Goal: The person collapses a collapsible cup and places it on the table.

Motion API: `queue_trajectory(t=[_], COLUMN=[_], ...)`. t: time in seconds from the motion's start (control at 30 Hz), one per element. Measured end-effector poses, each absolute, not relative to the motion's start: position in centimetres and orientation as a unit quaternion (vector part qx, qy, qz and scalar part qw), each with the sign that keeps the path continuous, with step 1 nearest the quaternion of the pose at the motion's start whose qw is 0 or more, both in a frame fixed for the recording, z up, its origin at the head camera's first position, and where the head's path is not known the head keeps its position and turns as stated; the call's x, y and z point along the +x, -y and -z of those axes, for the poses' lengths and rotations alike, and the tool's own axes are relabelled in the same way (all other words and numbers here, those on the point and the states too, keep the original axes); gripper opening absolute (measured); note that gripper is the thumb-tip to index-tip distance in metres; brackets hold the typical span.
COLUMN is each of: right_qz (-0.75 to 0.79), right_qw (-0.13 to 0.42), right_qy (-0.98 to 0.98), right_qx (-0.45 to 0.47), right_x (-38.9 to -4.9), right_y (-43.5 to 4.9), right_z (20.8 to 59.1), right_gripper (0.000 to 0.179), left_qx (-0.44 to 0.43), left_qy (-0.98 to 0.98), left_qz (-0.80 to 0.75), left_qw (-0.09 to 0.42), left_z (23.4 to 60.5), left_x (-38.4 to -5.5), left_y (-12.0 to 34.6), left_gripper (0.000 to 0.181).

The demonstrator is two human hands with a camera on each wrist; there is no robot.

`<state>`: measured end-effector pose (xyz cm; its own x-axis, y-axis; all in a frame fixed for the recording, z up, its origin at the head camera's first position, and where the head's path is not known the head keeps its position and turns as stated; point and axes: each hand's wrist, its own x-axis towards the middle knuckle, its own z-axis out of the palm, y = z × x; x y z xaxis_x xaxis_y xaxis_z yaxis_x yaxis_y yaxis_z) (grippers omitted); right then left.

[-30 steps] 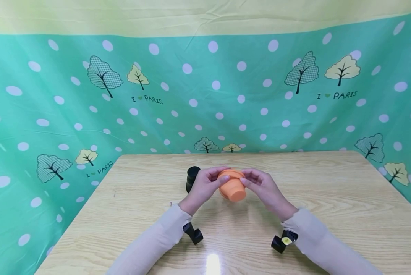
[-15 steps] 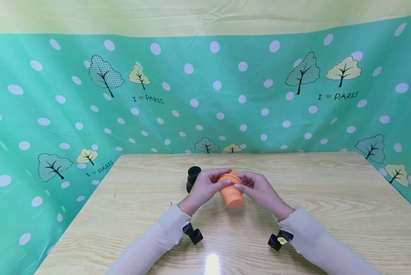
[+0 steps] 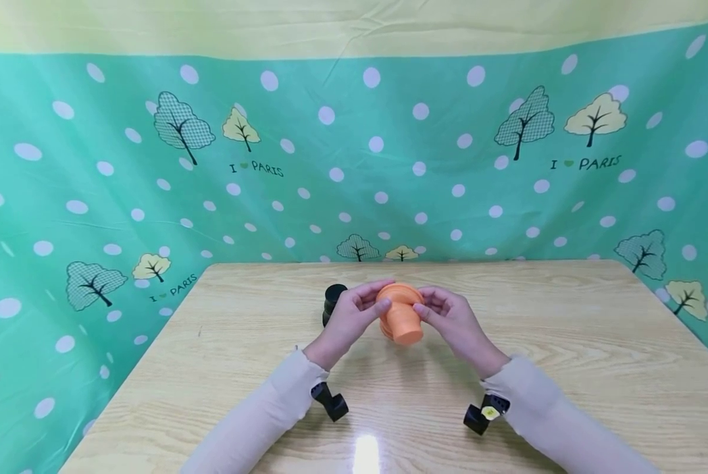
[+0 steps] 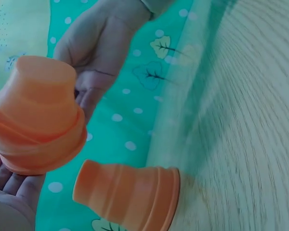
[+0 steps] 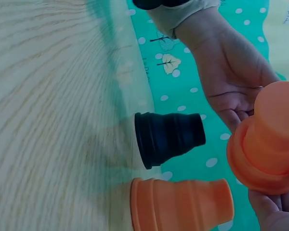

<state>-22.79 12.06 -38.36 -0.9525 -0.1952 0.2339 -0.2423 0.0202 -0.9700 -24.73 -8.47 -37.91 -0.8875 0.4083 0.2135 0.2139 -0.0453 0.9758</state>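
Note:
An orange collapsible cup (image 3: 404, 316) is held above the table between both hands, its narrow closed end tipped toward me. My left hand (image 3: 353, 319) grips its left side, thumb on the near wall. My right hand (image 3: 453, 324) pinches the opposite side near the wide rim. In the left wrist view the held cup (image 4: 43, 115) looks partly folded, with uneven rings by its rim. A second orange cup (image 4: 130, 195) stands upside down on the table behind it, mostly hidden in the head view. Beside that one stands a black cup (image 5: 171, 137), also upside down.
The pale wooden table (image 3: 567, 329) stretches to both sides of the hands. A green dotted curtain (image 3: 306, 151) hangs behind its far edge. Black wrist cameras (image 3: 333, 403) stick out under both sleeves, low over the tabletop.
The held orange cup dipped toward me, then tipped back up, and its wide rim now shows more. My right hand's fingers shifted along its side. The black cup stays put.

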Motion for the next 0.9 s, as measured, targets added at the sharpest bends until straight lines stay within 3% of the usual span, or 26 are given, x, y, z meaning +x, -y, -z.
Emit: queue_trajectory(t=[0.9], right_qz=[-0.650], right_qw=[0.042], right_qy=[0.743], right_qx=[0.156], right_x=[-22.62], right_y=[-12.21], right_z=[38.77], right_gripper=[0.030], left_qx=[0.193], left_qy=[-0.678], left_qz=[-0.705], left_qw=[0.077], left_z=[37.32], left_x=[-24.31], left_y=[8.09], left_gripper=[0.045])
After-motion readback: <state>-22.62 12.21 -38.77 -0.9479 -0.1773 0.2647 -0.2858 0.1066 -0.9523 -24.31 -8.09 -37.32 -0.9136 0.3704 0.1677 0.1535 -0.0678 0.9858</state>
